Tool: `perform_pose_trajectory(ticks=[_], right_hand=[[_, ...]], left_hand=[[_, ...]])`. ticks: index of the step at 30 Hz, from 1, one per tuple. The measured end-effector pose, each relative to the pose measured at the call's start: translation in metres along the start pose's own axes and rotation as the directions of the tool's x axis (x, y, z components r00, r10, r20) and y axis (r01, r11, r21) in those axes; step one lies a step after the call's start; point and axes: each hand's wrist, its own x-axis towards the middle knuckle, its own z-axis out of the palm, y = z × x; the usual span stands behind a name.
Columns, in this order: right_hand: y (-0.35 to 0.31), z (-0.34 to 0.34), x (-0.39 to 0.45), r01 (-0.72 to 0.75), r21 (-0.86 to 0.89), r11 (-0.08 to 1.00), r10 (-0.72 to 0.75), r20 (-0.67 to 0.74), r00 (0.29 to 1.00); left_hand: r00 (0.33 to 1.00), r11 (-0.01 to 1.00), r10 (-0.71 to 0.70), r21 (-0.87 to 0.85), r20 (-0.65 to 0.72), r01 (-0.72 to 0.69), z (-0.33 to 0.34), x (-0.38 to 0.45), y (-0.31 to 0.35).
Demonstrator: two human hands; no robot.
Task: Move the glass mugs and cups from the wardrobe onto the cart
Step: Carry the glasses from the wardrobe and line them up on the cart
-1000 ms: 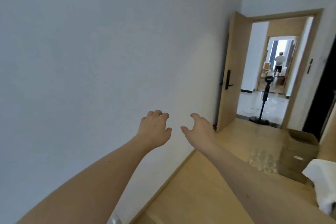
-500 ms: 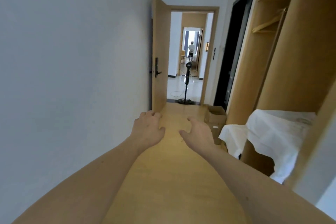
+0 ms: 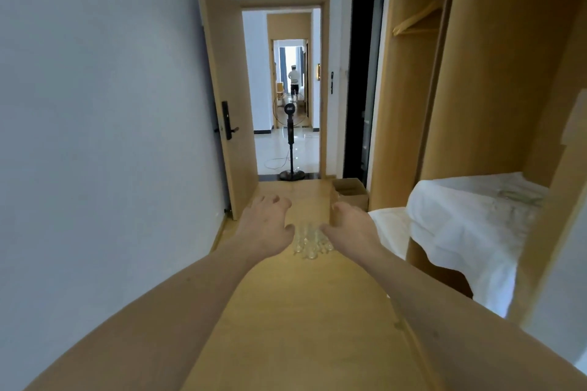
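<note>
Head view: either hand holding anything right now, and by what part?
Nothing held. The left hand and right hand are both empty, fingers loosely spread, on either side of the cluster of glasses on the wooden surface, not gripping them.

Both bare forearms extend toward 12 o'clock. Left hand (image 3: 265, 225) at 11 o'clock, palm down, fingers loosely curled, holding nothing. Right hand (image 3: 351, 227) at 1 o'clock, fingers relaxed, thumb pointing inward.

Both hands, left (image 3: 265, 225) and right (image 3: 351, 227), empty, loosely curled, flanking clustered glasses (image 3: 309, 241) on the floor (image 3: 301, 320)
</note>
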Motion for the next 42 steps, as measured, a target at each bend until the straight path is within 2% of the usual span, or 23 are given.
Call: perform_pose_trajectory(ticks=[5, 10, 13, 21, 25, 31, 42], right_hand=[[0.035, -0.002, 0.058, -0.04, 0.008, 0.999, 0.04, -0.009, 0.999], [0.067, 0.003, 0.096, -0.101, -0.026, 0.995, 0.101, -0.013, 0.995], [0.085, 0.004, 0.119, -0.155, -0.047, 0.987, 0.154, -0.027, 0.988], [0.128, 0.007, 0.184, -0.316, -0.142, 0.938, 0.288, -0.186, 0.939], [0.143, 0.005, 0.21, -0.416, -0.129, 0.9, 0.375, -0.256, 0.891], [0.163, -0.008, 0.237, -0.582, -0.133, 0.802, 0.509, -0.358, 0.783], [0.198, -0.017, 0.225, -0.788, -0.103, 0.607, 0.682, -0.441, 0.583]], left_hand=[[0.999, 0.998, 0.043, -0.051, -0.028, -0.044, 0.028, 0.074, 0.01], [0.992, 0.993, 0.113, -0.049, 0.05, -0.11, 0.061, 0.124, 0.026], [0.988, 0.986, 0.144, -0.098, 0.052, -0.138, 0.078, 0.159, 0.031], [0.945, 0.925, 0.326, -0.211, 0.011, -0.317, 0.115, 0.261, 0.048], [0.89, 0.88, 0.454, -0.176, 0.042, -0.441, 0.126, 0.313, 0.06], [0.802, 0.783, 0.594, -0.268, 0.057, -0.561, 0.142, 0.377, 0.087], [0.6, 0.581, 0.794, -0.411, 0.099, -0.702, 0.193, 0.418, 0.139]])
